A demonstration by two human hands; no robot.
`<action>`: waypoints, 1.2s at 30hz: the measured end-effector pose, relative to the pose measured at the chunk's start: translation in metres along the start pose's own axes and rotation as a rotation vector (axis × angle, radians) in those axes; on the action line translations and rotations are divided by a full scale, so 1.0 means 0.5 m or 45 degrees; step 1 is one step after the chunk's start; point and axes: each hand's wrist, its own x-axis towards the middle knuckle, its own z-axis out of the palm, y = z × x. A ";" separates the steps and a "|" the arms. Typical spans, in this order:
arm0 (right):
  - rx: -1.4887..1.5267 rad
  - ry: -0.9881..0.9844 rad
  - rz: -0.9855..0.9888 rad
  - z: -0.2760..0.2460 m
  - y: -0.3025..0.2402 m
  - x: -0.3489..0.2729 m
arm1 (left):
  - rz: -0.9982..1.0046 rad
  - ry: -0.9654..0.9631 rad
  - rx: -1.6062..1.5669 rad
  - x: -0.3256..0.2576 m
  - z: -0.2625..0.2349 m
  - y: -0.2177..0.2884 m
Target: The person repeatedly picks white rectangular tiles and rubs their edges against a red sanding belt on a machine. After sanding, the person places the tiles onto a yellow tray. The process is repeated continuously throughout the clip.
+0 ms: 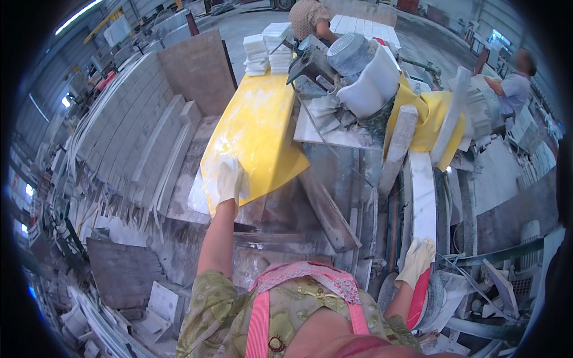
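Observation:
My left hand (229, 184), in a pale glove, reaches forward to the near left part of a wet yellow sheet (253, 128) draped over a long bench. Its fingers blend with white glare, so I cannot make out their pose or anything in them. My right hand (416, 262), gloved too, lies with fingers stretched on the near end of a long white marble strip (424, 200) with grey veins. A red band (419, 298) runs beside the right wrist. White tiles stand in two stacks (256, 55) at the sheet's far end.
A grinding machine with a round motor (349, 52) stands beyond the strip, with a yellow cloth (421, 119) by it. Stone slabs (122, 128) lean at the left. A wooden beam (327, 212) slants between bench and strip. One person (309, 18) bends far ahead; another (516, 86) stands right.

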 end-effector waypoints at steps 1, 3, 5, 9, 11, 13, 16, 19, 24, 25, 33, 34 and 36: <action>0.005 0.002 0.011 -0.003 -0.001 0.000 | -0.006 0.004 0.009 -0.001 -0.001 0.003; 0.005 0.010 0.030 -0.010 -0.004 -0.001 | -0.001 -0.014 -0.015 -0.006 -0.003 0.008; 0.039 -0.036 0.060 -0.016 -0.005 -0.001 | 0.001 -0.019 -0.034 -0.013 -0.007 0.013; 0.027 -0.036 0.058 -0.025 -0.006 -0.001 | -0.014 -0.021 -0.035 -0.024 -0.014 0.021; 0.002 -0.070 0.080 -0.026 -0.005 -0.002 | -0.017 -0.019 -0.041 -0.025 -0.014 0.023; -0.001 -0.082 0.087 -0.025 -0.003 -0.004 | -0.020 -0.009 -0.059 -0.022 -0.013 0.023; 0.001 -0.092 0.087 -0.025 0.000 -0.008 | -0.031 -0.027 0.002 -0.015 -0.011 0.022; -0.020 -0.079 0.065 -0.027 0.002 -0.011 | -0.023 -0.041 -0.010 -0.013 -0.010 0.018; -0.016 -0.066 0.098 -0.032 -0.001 -0.017 | 0.007 -0.018 -0.045 -0.017 -0.008 0.015; -0.018 -0.110 0.126 -0.032 -0.001 -0.019 | 0.007 -0.015 -0.042 -0.017 -0.007 0.015; -0.031 -0.074 0.108 -0.036 0.003 -0.023 | 0.004 0.011 -0.017 -0.020 -0.006 0.019; -0.024 -0.109 0.126 -0.038 0.003 -0.023 | 0.013 0.014 -0.014 -0.020 -0.007 0.019; -0.008 -0.076 0.108 -0.042 0.002 -0.025 | 0.007 -0.008 -0.017 -0.020 -0.008 0.017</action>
